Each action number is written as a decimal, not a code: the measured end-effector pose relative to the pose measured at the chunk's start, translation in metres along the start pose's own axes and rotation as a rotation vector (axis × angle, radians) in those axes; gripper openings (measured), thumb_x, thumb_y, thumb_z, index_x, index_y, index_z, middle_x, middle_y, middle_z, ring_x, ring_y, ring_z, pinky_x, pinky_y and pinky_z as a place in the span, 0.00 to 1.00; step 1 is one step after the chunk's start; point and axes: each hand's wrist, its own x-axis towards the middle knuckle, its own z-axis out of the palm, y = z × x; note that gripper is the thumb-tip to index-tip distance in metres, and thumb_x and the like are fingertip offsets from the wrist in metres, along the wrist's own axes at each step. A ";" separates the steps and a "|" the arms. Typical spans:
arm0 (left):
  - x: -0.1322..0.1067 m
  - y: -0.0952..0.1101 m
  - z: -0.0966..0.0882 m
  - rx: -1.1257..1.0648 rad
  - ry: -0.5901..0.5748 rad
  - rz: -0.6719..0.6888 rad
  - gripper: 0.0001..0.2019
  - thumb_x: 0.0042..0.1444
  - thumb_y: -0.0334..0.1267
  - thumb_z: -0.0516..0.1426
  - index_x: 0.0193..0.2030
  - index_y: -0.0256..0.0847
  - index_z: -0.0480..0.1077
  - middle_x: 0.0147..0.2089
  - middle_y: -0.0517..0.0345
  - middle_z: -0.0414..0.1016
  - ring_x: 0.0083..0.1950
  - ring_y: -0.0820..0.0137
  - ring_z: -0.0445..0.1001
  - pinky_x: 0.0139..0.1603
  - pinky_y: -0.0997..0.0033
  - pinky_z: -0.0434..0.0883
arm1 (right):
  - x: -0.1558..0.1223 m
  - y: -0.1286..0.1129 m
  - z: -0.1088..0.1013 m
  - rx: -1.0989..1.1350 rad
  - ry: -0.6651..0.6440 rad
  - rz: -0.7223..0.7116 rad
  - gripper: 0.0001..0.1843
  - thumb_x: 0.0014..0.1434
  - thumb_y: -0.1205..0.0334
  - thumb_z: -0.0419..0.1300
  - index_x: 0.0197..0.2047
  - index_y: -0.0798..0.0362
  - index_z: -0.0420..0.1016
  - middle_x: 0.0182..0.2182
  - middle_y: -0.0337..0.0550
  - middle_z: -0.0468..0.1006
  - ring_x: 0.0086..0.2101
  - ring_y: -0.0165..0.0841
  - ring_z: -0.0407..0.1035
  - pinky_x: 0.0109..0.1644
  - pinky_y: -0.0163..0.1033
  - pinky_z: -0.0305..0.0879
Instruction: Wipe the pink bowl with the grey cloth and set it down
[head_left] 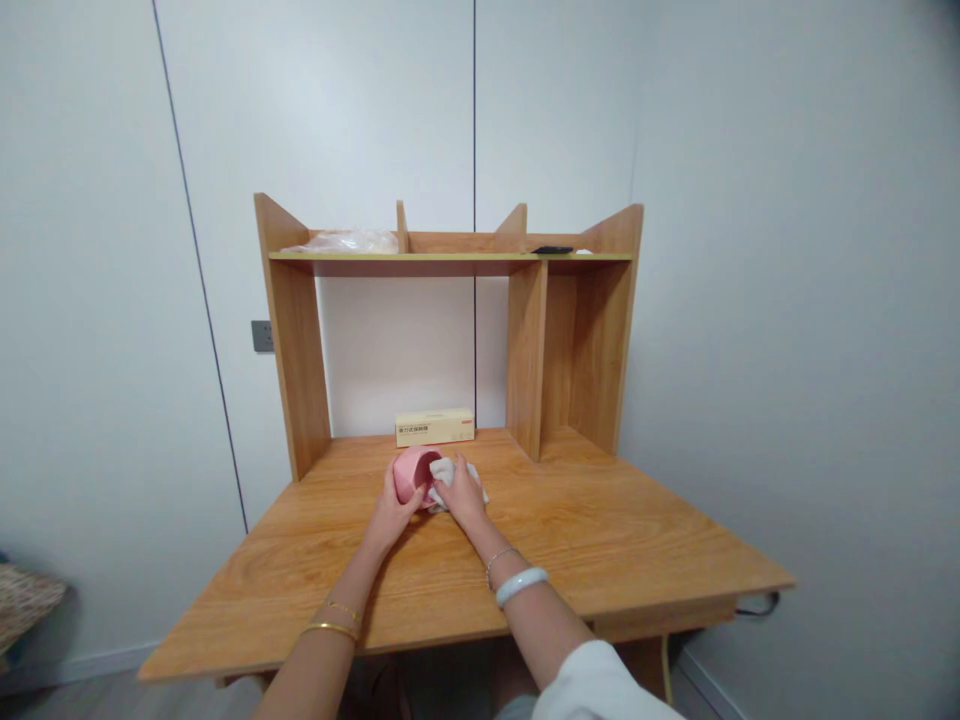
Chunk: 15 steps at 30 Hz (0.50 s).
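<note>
A pink bowl (412, 470) is tilted on its side above the desk, its opening turned to the right. My left hand (392, 510) grips it from the left, thumb near the rim and fingers around the outside. In my right hand (463, 492) is a bunched white cloth (442, 470), pinched at the bowl's mouth. Part of the cloth hangs below and right of the fingers. The bowl's inside is mostly hidden by the cloth and my right hand.
A cream-coloured long box (435, 428) lies at the back of the wooden desk (600, 530), just beyond the bowl. Over it stands a wooden hutch (530, 360). Its upper shelf bears a clear plastic bag (349, 241) and a dark flat object (553, 250).
</note>
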 end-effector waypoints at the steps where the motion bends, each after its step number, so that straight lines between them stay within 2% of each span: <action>1: 0.000 -0.001 0.000 -0.008 -0.010 0.000 0.36 0.47 0.44 0.58 0.62 0.39 0.47 0.58 0.44 0.61 0.58 0.60 0.63 0.59 0.56 0.59 | 0.000 0.000 0.000 0.008 0.026 -0.003 0.34 0.52 0.58 0.55 0.60 0.59 0.50 0.40 0.51 0.76 0.45 0.38 0.68 0.48 0.40 0.55; 6: 0.000 -0.002 -0.001 0.025 -0.028 0.007 0.36 0.46 0.43 0.59 0.61 0.41 0.49 0.56 0.46 0.64 0.55 0.61 0.66 0.55 0.57 0.63 | 0.002 -0.003 -0.011 0.044 0.175 -0.046 0.33 0.53 0.62 0.55 0.61 0.53 0.48 0.41 0.48 0.75 0.45 0.37 0.67 0.49 0.39 0.54; 10: -0.001 0.001 -0.002 0.080 -0.031 0.024 0.36 0.46 0.42 0.58 0.61 0.41 0.50 0.55 0.46 0.65 0.53 0.61 0.67 0.54 0.57 0.64 | 0.004 -0.002 -0.016 0.055 0.171 -0.124 0.34 0.53 0.62 0.55 0.62 0.51 0.46 0.45 0.48 0.73 0.48 0.36 0.65 0.50 0.40 0.52; 15: -0.005 0.010 -0.002 0.117 -0.057 0.039 0.37 0.45 0.42 0.58 0.62 0.42 0.49 0.54 0.46 0.66 0.51 0.61 0.69 0.53 0.58 0.65 | 0.003 0.002 -0.007 0.035 0.042 0.093 0.34 0.51 0.57 0.57 0.59 0.57 0.52 0.42 0.53 0.74 0.47 0.41 0.66 0.50 0.44 0.53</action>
